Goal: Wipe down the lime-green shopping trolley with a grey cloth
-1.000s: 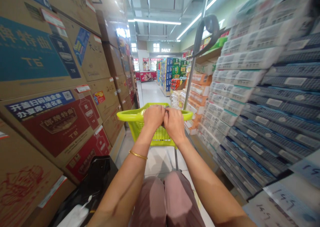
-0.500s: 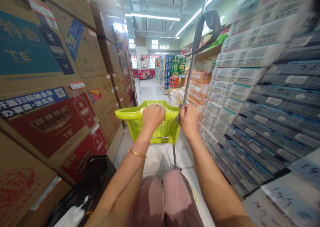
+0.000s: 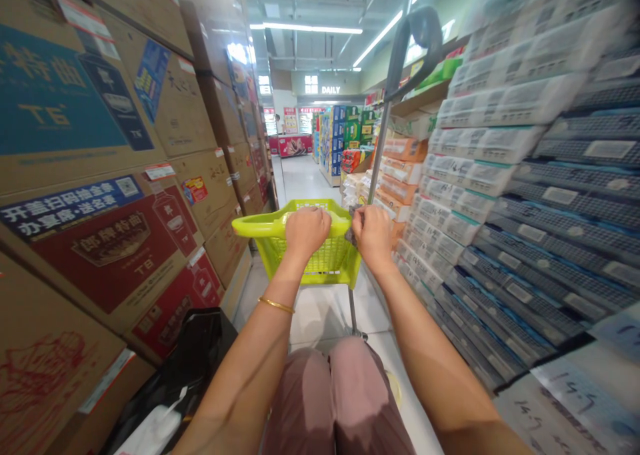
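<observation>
Lime-green shopping basket (image 3: 325, 263): in the aisle ahead of your knees (image 3: 350, 375), between stacked cartons (image 3: 115, 241) on your left and plastic-wrapped packs (image 3: 480, 141) on your right; perforated walls, thick rim.
Your left hand (image 3: 307, 231): clenched over the near rim, knuckles up.
Your right hand (image 3: 373, 236): fingers closed on a cloth, just beside the rim's right end.
Grey cloth (image 3: 355, 223): bunched, mostly covered by your grip.
Gold bangle (image 3: 277, 305): around your left forearm, above the wrist.

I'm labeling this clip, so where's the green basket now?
In the head view, the green basket is central, beyond the knees, the left hand on its near rim and the right hand by its right end.
</observation>
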The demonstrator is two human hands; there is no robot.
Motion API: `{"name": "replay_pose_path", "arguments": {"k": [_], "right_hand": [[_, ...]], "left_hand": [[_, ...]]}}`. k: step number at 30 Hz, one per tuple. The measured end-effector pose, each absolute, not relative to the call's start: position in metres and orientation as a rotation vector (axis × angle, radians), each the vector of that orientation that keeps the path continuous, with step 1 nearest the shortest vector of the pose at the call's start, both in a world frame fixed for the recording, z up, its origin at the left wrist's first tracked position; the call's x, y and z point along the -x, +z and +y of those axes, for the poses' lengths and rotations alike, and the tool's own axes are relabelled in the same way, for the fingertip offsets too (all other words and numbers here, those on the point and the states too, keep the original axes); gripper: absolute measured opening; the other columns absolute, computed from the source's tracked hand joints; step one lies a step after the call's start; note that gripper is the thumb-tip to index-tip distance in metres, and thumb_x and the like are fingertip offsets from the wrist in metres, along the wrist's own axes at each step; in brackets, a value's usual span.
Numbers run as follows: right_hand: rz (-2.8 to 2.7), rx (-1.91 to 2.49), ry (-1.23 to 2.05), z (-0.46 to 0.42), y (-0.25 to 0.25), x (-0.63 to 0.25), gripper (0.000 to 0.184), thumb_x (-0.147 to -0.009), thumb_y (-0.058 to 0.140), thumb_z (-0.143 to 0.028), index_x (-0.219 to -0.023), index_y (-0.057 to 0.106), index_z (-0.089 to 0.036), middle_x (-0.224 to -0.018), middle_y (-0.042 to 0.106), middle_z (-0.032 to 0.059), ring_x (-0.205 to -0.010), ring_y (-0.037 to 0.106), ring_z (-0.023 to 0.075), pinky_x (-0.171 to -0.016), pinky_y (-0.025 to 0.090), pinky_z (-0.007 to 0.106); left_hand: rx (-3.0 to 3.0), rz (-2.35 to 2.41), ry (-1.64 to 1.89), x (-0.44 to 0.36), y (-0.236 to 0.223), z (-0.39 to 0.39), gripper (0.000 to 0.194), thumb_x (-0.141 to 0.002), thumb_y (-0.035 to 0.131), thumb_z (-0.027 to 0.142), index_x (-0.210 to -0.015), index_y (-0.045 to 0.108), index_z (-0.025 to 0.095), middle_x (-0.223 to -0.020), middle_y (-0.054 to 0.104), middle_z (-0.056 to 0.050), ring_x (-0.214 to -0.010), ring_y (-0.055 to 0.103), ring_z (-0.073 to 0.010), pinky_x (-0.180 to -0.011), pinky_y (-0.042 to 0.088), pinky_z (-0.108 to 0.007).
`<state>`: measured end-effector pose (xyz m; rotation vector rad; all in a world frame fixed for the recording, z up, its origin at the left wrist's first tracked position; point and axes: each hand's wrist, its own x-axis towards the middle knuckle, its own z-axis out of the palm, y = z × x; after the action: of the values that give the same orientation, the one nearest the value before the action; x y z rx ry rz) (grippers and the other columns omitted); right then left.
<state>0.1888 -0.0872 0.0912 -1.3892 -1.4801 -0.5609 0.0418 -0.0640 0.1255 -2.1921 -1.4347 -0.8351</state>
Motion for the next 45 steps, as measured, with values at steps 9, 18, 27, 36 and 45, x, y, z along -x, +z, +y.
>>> {"name": "replay_pose_path", "arguments": {"k": [9, 18, 27, 36, 45], "right_hand": [[-1.332, 1.441, -0.550, -0.088, 0.092, -0.186, 0.018, -0.090, 0.039, -0.022, -0.084, 0.056, -0.018, -0.084, 0.060, 0.0076, -0.084, 0.047, 0.0213, -0.079, 0.035, 0.034], [-1.494, 1.368, -0.593, -0.091, 0.085, -0.152, 0.019, -0.092, 0.038, -0.024, -0.086, 0.056, -0.019, -0.087, 0.059, 0.0073, -0.087, 0.047, 0.0212, -0.080, 0.034, 0.034], [-1.253, 1.455, -0.535, -0.082, 0.091, -0.210, 0.021, -0.091, 0.035, -0.020, -0.084, 0.055, -0.018, -0.083, 0.058, 0.0069, -0.083, 0.047, 0.0202, -0.079, 0.034, 0.033], [-1.510, 1.389, -0.531, -0.094, 0.087, -0.145, 0.021, -0.093, 0.037, -0.024, -0.088, 0.056, -0.018, -0.092, 0.060, 0.0086, -0.091, 0.047, 0.0216, -0.082, 0.033, 0.034], [-1.489, 1.603, -0.468, -0.081, 0.111, -0.197, 0.016, -0.087, 0.044, -0.021, -0.084, 0.059, -0.016, -0.081, 0.064, 0.0083, -0.079, 0.052, 0.0210, -0.069, 0.033, 0.030]], "left_hand": [[2.157, -1.441, -0.864, -0.052, 0.125, -0.067, 0.042, -0.089, 0.030, 0.024, -0.080, 0.069, 0.012, -0.084, 0.069, -0.012, -0.083, 0.064, -0.0235, -0.069, 0.042, -0.031], [2.163, -1.450, -0.834, -0.045, 0.126, -0.065, 0.043, -0.089, 0.029, 0.024, -0.079, 0.068, 0.012, -0.085, 0.069, -0.012, -0.083, 0.063, -0.0222, -0.069, 0.042, -0.030], [2.140, -1.491, -0.847, -0.049, 0.127, -0.065, 0.043, -0.088, 0.029, 0.024, -0.078, 0.069, 0.011, -0.084, 0.069, -0.014, -0.083, 0.064, -0.0226, -0.068, 0.041, -0.031], [2.151, -1.468, -0.824, -0.046, 0.126, -0.065, 0.041, -0.088, 0.030, 0.023, -0.079, 0.069, 0.012, -0.084, 0.069, -0.013, -0.084, 0.063, -0.0224, -0.069, 0.042, -0.030], [2.162, -1.439, -0.817, -0.042, 0.126, -0.060, 0.044, -0.089, 0.029, 0.026, -0.078, 0.070, 0.012, -0.083, 0.069, -0.013, -0.082, 0.064, -0.0226, -0.068, 0.042, -0.030]]}}
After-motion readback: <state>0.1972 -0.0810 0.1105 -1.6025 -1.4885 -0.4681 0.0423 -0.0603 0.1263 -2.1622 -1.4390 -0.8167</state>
